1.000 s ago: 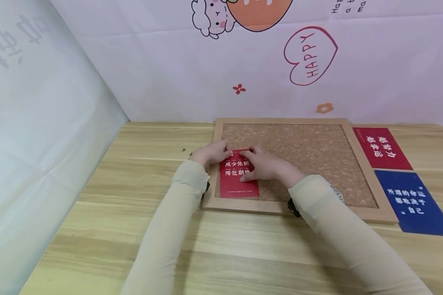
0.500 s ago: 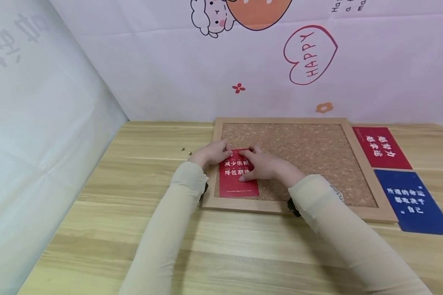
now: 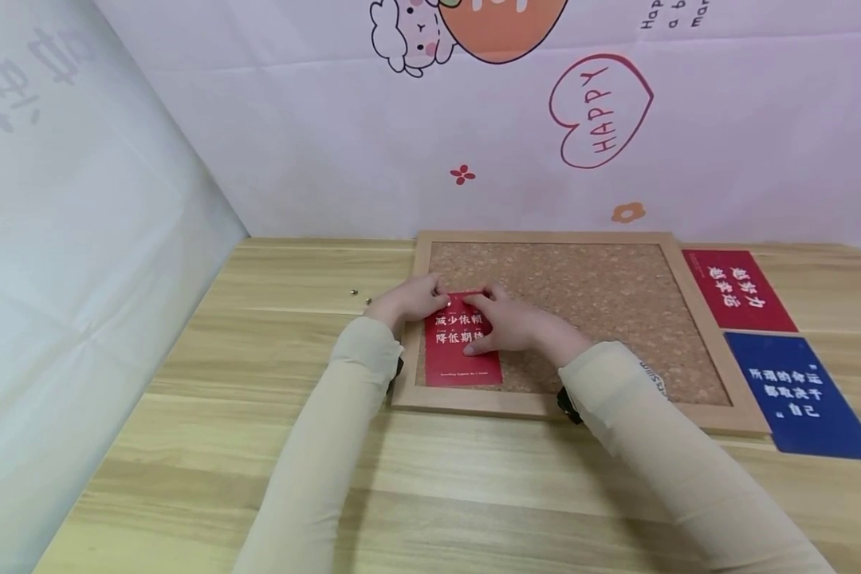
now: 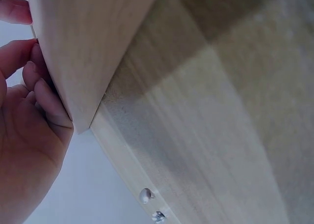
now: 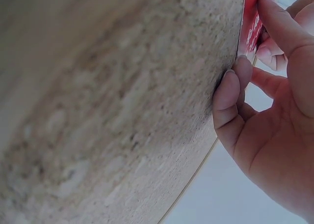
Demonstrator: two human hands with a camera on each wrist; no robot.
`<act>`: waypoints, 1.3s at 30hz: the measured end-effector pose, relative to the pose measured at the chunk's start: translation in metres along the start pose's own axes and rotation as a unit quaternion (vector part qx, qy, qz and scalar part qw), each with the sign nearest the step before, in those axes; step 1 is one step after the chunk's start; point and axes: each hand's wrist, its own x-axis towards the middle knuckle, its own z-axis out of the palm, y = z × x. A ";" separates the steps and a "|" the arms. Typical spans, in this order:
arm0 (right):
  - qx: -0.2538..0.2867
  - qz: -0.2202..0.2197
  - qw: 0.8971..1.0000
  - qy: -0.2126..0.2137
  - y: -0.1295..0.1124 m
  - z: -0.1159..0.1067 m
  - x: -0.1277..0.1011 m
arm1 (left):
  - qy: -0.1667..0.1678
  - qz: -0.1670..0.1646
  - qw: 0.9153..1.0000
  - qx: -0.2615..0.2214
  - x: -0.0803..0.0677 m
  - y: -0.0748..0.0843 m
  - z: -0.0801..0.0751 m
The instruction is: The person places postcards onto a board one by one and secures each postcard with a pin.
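Note:
A red card [image 3: 462, 368] with white lettering lies in the near left corner of a wood-framed cork board [image 3: 545, 237]. My left hand [image 3: 412, 296] sits at the card's top left corner with its fingers curled over the frame [image 4: 83, 47]. Its thumb and forefinger meet on a small shiny pin [image 3: 448, 301]. My right hand [image 3: 516, 323] rests on the card's upper right part. In the right wrist view its forefinger [image 5: 274, 17] presses flat on the red card [image 5: 251, 17], and the other fingers lie against the cork [image 5: 122, 111].
Two loose metal pins [image 3: 354, 292] lie on the wooden table [image 3: 273, 359] left of the board, also seen as pins [image 4: 145, 195] from the left wrist. A second red card [image 3: 739, 288] and a blue card [image 3: 796, 395] lie right of the board. Walls stand behind and to the left.
Both hands stay on the card in the same places. A small shiny dot now shows at the left thumb tip.

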 end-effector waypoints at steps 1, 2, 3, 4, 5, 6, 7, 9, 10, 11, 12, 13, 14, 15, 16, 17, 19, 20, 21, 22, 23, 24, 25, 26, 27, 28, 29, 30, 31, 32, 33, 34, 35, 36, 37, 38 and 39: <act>0.001 0.001 1.000 0.000 0.000 0.000 0.000 | 0.001 0.000 1.000 -0.001 0.000 0.000 0.000; 0.002 0.001 1.000 0.000 -0.001 0.000 -0.001 | 0.001 -0.001 1.000 -0.002 0.001 -0.001 0.000; 0.002 0.002 1.000 0.000 -0.001 0.000 -0.001 | 0.002 -0.001 1.000 -0.003 0.001 -0.001 0.000; 0.002 0.003 1.000 0.000 -0.001 -0.001 -0.001 | 0.003 -0.001 1.000 -0.003 0.001 -0.001 0.000; 0.001 0.003 1.000 0.001 -0.002 -0.001 -0.001 | 0.003 -0.001 1.000 -0.005 0.002 -0.001 0.000; 0.001 0.003 1.000 0.001 -0.002 -0.001 -0.001 | 0.004 0.000 1.000 -0.007 0.002 -0.002 0.000; 0.001 0.004 1.000 0.001 -0.002 -0.001 -0.002 | 0.005 0.000 1.000 -0.009 0.002 -0.002 0.001; -0.003 0.004 1.000 0.002 -0.002 -0.001 -0.001 | 0.008 0.000 1.000 -0.014 0.003 -0.003 0.001; -0.004 0.005 1.000 0.002 -0.002 -0.001 -0.001 | 0.010 0.001 1.000 -0.016 0.003 -0.003 0.001; -0.005 0.005 1.000 0.003 -0.002 0.000 -0.001 | 0.013 0.001 1.000 -0.019 0.003 -0.004 0.002; -0.005 0.006 1.000 0.003 -0.002 0.000 -0.001 | 0.015 0.002 1.000 -0.021 0.003 -0.004 0.002; -0.005 0.007 1.000 0.003 -0.002 0.000 -0.001 | 0.017 0.002 1.000 -0.022 0.003 -0.005 0.002; -0.005 0.008 1.000 0.002 -0.002 0.000 -0.001 | 0.019 0.003 1.000 -0.024 0.003 -0.005 0.003; -0.004 0.009 1.000 0.002 -0.002 0.000 -0.001 | 0.022 0.005 0.999 -0.023 0.003 -0.006 0.003; -0.003 0.010 1.000 0.001 -0.002 0.000 -0.001 | 0.025 0.006 0.999 -0.022 0.003 -0.006 0.003; -0.001 0.012 1.000 0.000 -0.002 0.000 -0.001 | 0.027 0.005 0.999 -0.023 0.003 -0.006 0.004; 0.000 0.013 1.000 -0.002 -0.003 -0.001 -0.001 | 0.031 0.006 0.999 -0.022 0.002 -0.006 0.004; 0.001 0.013 1.000 -0.003 -0.003 -0.001 -0.001 | 0.034 0.006 0.999 -0.022 0.002 -0.006 0.004; 0.002 0.013 1.000 -0.003 -0.003 -0.001 -0.001 | 0.035 0.005 0.999 -0.022 0.002 -0.006 0.004; 0.002 0.013 1.000 -0.003 -0.003 -0.001 -0.002 | 0.036 0.004 0.999 -0.024 0.001 -0.006 0.004; 0.002 0.012 1.000 -0.004 -0.003 -0.001 -0.002 | 0.036 0.003 0.999 -0.026 0.001 -0.006 0.004; 0.002 0.012 1.000 -0.004 -0.003 -0.001 -0.002 | 0.036 0.003 0.999 -0.026 0.001 -0.006 0.004; 0.002 0.011 1.000 -0.004 -0.003 -0.001 -0.002 | 0.037 0.003 0.999 -0.027 0.001 -0.006 0.005; 0.003 0.011 1.000 -0.004 -0.003 -0.001 -0.002 | 0.037 0.003 0.999 -0.027 0.001 -0.006 0.005; 0.003 0.011 1.000 -0.003 -0.003 -0.001 -0.002 | 0.038 0.002 0.999 -0.027 0.002 -0.006 0.005; 0.003 0.010 1.000 -0.003 -0.003 -0.001 -0.002 | 0.039 0.003 0.999 -0.025 0.002 -0.007 0.005; 0.003 0.010 1.000 -0.003 -0.003 -0.001 -0.002 | 0.040 0.002 0.999 -0.025 0.002 -0.007 0.005; 0.003 0.010 1.000 -0.003 -0.003 -0.001 -0.001 | 0.041 0.003 0.999 -0.024 0.002 -0.007 0.005; 0.003 0.010 1.000 -0.003 -0.003 -0.001 -0.001 | 0.042 0.003 0.999 -0.022 0.002 -0.007 0.005; 0.004 0.010 1.000 -0.003 -0.002 -0.001 -0.001 | 0.043 0.003 0.999 -0.022 0.002 -0.007 0.005; 0.005 0.010 1.000 -0.003 -0.002 -0.001 -0.001 | 0.043 0.003 0.999 -0.022 0.002 -0.007 0.005; 0.006 0.010 1.000 -0.004 -0.002 -0.001 -0.001 | 0.044 0.003 0.999 -0.023 0.002 -0.007 0.005; 0.006 0.011 1.000 -0.005 -0.002 -0.001 -0.001 | 0.043 0.003 0.999 -0.024 0.003 -0.007 0.006; 0.007 0.011 1.000 -0.005 -0.002 -0.001 -0.002 | 0.043 0.003 0.999 -0.024 0.003 -0.007 0.006; 0.007 0.010 1.000 -0.005 -0.002 -0.001 -0.001 | 0.042 0.002 0.999 -0.025 0.003 -0.007 0.006; 0.007 0.010 1.000 -0.005 -0.002 -0.001 -0.001 | 0.042 0.001 0.999 -0.026 0.003 -0.007 0.006; 0.006 0.010 1.000 -0.005 -0.002 -0.001 -0.001 | 0.041 0.000 0.999 -0.027 0.003 -0.007 0.006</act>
